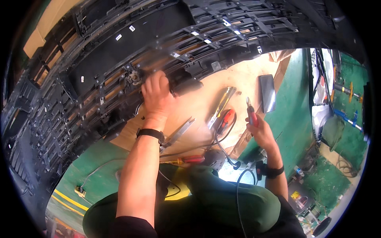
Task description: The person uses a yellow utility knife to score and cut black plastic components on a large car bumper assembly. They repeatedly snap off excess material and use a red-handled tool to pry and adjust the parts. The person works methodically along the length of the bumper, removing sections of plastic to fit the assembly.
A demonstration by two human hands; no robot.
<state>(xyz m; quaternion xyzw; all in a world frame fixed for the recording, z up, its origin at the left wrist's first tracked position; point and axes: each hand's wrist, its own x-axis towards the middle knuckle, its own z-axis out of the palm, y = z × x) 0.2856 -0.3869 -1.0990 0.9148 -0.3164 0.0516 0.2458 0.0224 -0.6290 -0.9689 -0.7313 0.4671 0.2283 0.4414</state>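
Head view: the left hand [158,95] presses on the black plastic grille [119,75], which arches across the far left over cardboard [206,99]. The right hand [260,131] grips red-handled pliers [251,113]. The grille looks light, stiff and brittle; hold its thick frame, not the thin ribs.

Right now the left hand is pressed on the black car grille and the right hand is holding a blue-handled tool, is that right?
Not quite. In the head view the tool in the right hand has a red handle, not a blue one. The rest stands: the left hand is pressed on the black car grille.
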